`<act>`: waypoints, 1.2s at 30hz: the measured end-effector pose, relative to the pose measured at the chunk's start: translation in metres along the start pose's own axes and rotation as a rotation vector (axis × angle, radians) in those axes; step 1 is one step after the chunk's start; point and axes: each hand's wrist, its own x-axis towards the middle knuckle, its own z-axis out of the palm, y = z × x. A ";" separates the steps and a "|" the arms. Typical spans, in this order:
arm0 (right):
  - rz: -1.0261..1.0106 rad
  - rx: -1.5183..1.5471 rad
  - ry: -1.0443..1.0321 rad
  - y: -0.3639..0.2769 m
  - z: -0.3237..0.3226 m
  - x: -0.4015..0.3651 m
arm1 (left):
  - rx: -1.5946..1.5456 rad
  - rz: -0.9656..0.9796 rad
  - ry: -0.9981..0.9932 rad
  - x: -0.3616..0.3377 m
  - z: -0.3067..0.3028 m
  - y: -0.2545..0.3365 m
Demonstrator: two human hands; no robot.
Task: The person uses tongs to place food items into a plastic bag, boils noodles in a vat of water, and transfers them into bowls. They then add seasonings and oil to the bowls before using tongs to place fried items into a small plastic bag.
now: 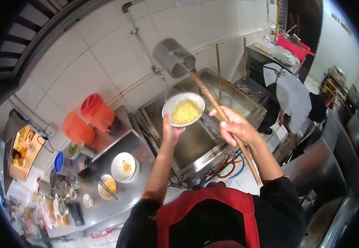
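Observation:
My left hand [172, 131] grips the lower left rim of a white bowl [166, 108] that has yellow noodles [185, 111] in it. Wrapped round a long wooden handle [208, 94] is my right hand [238, 126], to the right of the bowl. At the handle's upper end a metal strainer basket [173, 57] is raised above and left of the bowl, slightly blurred. Below both hands lies a metal cooking tank [192, 144] with liquid in it.
Left, a steel counter [101, 211] holds stacked white bowls [121, 167], a bowl with chopsticks [107, 187] and small containers. Two orange pitchers [99, 113] stand behind it. At the right another person [287, 89] bends down near a red bin [291, 47].

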 end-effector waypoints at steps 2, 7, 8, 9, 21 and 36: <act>0.030 -0.114 0.052 0.021 -0.022 0.000 | 0.012 0.012 0.031 0.010 0.007 0.005; -0.061 -0.468 0.305 0.122 -0.029 -0.008 | 0.020 0.013 -0.010 0.025 0.021 0.022; -0.065 -0.480 0.311 0.129 -0.029 -0.008 | 0.016 -0.002 -0.011 0.025 0.023 0.021; 0.029 -0.510 0.305 0.132 -0.030 -0.009 | 0.007 0.003 0.035 0.025 0.026 0.018; -0.030 -0.603 0.231 0.134 -0.040 0.003 | 0.022 0.130 0.094 0.009 0.017 0.018; 0.039 -0.348 0.004 0.144 -0.001 0.018 | -0.021 0.226 0.241 -0.029 -0.048 0.021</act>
